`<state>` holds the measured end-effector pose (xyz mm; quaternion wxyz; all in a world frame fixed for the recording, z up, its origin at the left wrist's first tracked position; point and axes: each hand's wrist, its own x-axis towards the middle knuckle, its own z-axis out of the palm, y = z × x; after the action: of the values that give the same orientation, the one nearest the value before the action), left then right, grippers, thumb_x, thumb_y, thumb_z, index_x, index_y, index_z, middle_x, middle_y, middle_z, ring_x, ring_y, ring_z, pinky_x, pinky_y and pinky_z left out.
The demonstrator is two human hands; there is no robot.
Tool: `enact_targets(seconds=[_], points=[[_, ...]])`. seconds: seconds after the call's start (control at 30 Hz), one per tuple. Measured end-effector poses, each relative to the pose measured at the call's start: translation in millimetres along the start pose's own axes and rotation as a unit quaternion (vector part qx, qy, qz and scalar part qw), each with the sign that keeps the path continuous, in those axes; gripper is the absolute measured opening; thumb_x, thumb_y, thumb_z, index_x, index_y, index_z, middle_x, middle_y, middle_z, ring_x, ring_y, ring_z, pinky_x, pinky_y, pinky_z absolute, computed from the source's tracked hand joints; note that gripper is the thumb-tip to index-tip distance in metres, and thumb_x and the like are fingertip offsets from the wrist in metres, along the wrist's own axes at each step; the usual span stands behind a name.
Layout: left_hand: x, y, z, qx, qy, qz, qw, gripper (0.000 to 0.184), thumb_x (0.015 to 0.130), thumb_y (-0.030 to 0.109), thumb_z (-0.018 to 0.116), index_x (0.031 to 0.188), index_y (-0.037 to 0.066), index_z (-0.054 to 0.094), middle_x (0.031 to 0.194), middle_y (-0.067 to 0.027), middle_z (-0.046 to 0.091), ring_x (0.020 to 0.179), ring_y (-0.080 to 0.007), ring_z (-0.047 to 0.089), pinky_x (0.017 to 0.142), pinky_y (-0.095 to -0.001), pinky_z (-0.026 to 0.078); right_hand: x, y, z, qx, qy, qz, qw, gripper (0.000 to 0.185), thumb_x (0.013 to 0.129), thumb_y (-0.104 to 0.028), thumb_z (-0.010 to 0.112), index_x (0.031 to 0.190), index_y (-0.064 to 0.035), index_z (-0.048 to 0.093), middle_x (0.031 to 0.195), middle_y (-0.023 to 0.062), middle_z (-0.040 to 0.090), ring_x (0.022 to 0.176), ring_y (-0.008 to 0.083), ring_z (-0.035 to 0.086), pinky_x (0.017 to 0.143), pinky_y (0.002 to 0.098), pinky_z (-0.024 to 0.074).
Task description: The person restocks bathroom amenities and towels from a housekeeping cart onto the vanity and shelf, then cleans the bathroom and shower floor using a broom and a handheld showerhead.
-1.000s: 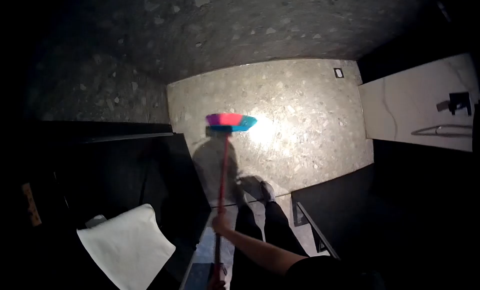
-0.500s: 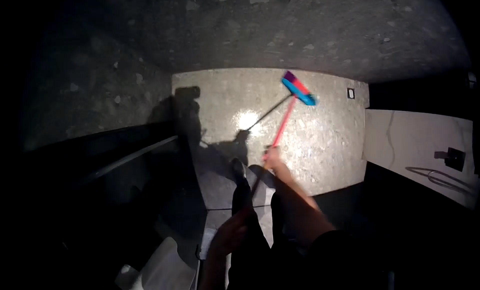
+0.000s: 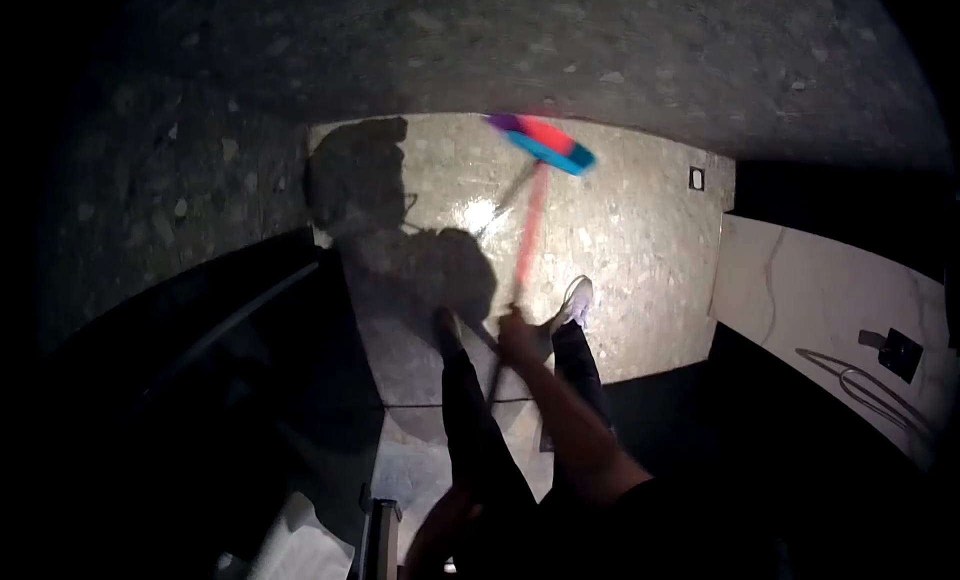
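Observation:
A broom (image 3: 530, 230) with a pink handle and a blue, red and purple head (image 3: 545, 145) reaches across the lit floor. Its head is blurred and lies close to the far wall. My right hand (image 3: 515, 337) is closed round the middle of the handle. Lower down, in dim light, my left hand (image 3: 452, 505) is curled at the handle's darker upper end; its fingers show poorly. The handle passes in front of my left leg.
A square drain (image 3: 697, 179) is set in the floor at the right. A pale panel with a black plate (image 3: 900, 354) and a looped hose (image 3: 858, 385) stands beyond it. My shoes (image 3: 577, 302) are on the floor, and a pale object (image 3: 303, 545) is at lower left.
The broom head has moved left and farther off, toward the far wall. My right hand has shifted left with the handle, my left hand lower. My right shoe now shows.

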<state>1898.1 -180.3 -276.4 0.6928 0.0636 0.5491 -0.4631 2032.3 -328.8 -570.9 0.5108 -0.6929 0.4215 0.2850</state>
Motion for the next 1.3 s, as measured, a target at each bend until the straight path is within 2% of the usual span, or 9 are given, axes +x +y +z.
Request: enact_targets(seconds=[0.17, 0.33, 0.37, 0.5, 0.87, 1.07, 1.17, 1.27, 1.3], points=[[86.6, 25.7, 12.4, -0.149, -0.268, 0.050, 0.951, 0.045, 0.094, 0.021, 0.041, 0.137, 0.021, 0.029, 0.057, 0.0040, 0.037, 0.043, -0.0038, 0.034, 0.036, -0.0170, 0.030, 106.9, -13.7, -74.2, -0.229, -0.038, -0.061, 0.971, 0.030, 0.076, -0.019, 0.053, 0.050, -0.0071, 0.046, 0.045, 0.0074, 0.048, 0.036, 0.0208, 0.046, 0.035, 0.0399, 0.0339], [-60.8, -25.2, -68.8, -0.016, 0.135, 0.163, 0.977, 0.032, 0.093, 0.038, 0.041, 0.116, 0.016, 0.040, 0.051, 0.0041, 0.033, 0.035, -0.0057, 0.027, 0.031, -0.0196, 0.022, -63.9, 1.5, 126.0, -0.254, -0.049, -0.181, 0.949, 0.031, 0.084, -0.032, 0.045, 0.095, -0.0033, 0.049, 0.078, 0.0151, 0.056, 0.070, 0.0291, 0.056, 0.060, 0.0443, 0.0429], [-70.2, -54.1, -99.8, -0.313, 0.155, 0.082, 0.933, 0.035, 0.094, 0.042, 0.038, 0.094, 0.010, 0.051, 0.047, 0.0029, 0.032, 0.032, -0.0076, 0.024, 0.030, -0.0210, 0.022, -94.4, -6.5, 154.1, -0.252, -0.083, -0.178, 0.948, 0.037, 0.085, -0.034, 0.044, 0.105, -0.0026, 0.050, 0.085, 0.0167, 0.058, 0.077, 0.0307, 0.058, 0.065, 0.0452, 0.0447], [-88.0, -37.6, 22.0, -0.183, 0.255, 0.244, 0.918, 0.042, 0.092, 0.042, 0.043, 0.121, 0.013, 0.046, 0.051, 0.0035, 0.037, 0.034, -0.0069, 0.026, 0.031, -0.0189, 0.023, -136.1, -86.2, 171.6, -0.119, -0.375, 0.060, 0.917, 0.052, 0.081, -0.011, 0.049, 0.128, -0.0021, 0.029, 0.108, 0.0210, 0.052, 0.096, 0.0345, 0.053, 0.081, 0.0433, 0.0430], [164.3, -0.8, 188.5, 0.128, -0.044, -0.016, 0.991, 0.048, 0.090, 0.038, 0.048, 0.134, 0.028, 0.031, 0.054, 0.0045, 0.035, 0.038, -0.0066, 0.030, 0.033, -0.0196, 0.024, 156.8, -76.9, -259.2, 0.038, 0.114, 0.075, 0.990, 0.019, 0.079, -0.017, 0.053, 0.082, 0.0016, 0.053, 0.070, 0.0157, 0.059, 0.062, 0.0291, 0.060, 0.055, 0.0403, 0.0482], [157.4, -16.3, 256.5, 0.234, 0.096, 0.004, 0.967, 0.048, 0.086, 0.023, 0.047, 0.132, 0.020, 0.032, 0.072, -0.0039, 0.043, 0.054, -0.0155, 0.041, 0.047, -0.0267, 0.034, 69.9, 54.3, -219.0, -0.042, 0.247, -0.070, 0.966, 0.028, 0.074, -0.003, 0.050, 0.102, -0.0007, 0.047, 0.080, 0.0170, 0.058, 0.066, 0.0312, 0.062, 0.054, 0.0423, 0.0489], [121.1, -29.5, 288.2, 0.298, 0.200, 0.051, 0.932, 0.050, 0.085, 0.013, 0.046, 0.132, 0.014, 0.032, 0.083, -0.0089, 0.048, 0.064, -0.0204, 0.047, 0.056, -0.0306, 0.040, 13.3, -39.2, -260.2, 0.135, 0.039, 0.283, 0.949, 0.027, 0.077, -0.004, 0.052, 0.104, -0.0035, 0.046, 0.084, 0.0107, 0.056, 0.069, 0.0253, 0.060, 0.055, 0.0356, 0.0497], [140.3, -33.2, 274.7, 0.557, 0.121, 0.168, 0.804, 0.051, 0.083, 0.004, 0.045, 0.132, 0.008, 0.032, 0.094, -0.0138, 0.053, 0.073, -0.0254, 0.053, 0.064, -0.0345, 0.045, 61.1, -52.9, -291.6, 0.340, 0.091, 0.016, 0.936, 0.022, 0.080, -0.005, 0.050, 0.101, -0.0067, 0.047, 0.074, 0.0049, 0.053, 0.058, 0.0196, 0.055, 0.046, 0.0320, 0.0463], [156.1, -29.6, 263.7, 0.785, 0.039, 0.317, 0.531, 0.052, 0.082, 0.001, 0.045, 0.132, 0.007, 0.032, 0.097, -0.0155, 0.055, 0.076, -0.0270, 0.055, 0.067, -0.0358, 0.047, 94.8, -64.6, -310.9, 0.333, 0.078, 0.045, 0.939, 0.015, 0.083, -0.008, 0.050, 0.098, -0.0101, 0.046, 0.065, -0.0004, 0.046, 0.049, 0.0145, 0.049, 0.039, 0.0295, 0.0403]])
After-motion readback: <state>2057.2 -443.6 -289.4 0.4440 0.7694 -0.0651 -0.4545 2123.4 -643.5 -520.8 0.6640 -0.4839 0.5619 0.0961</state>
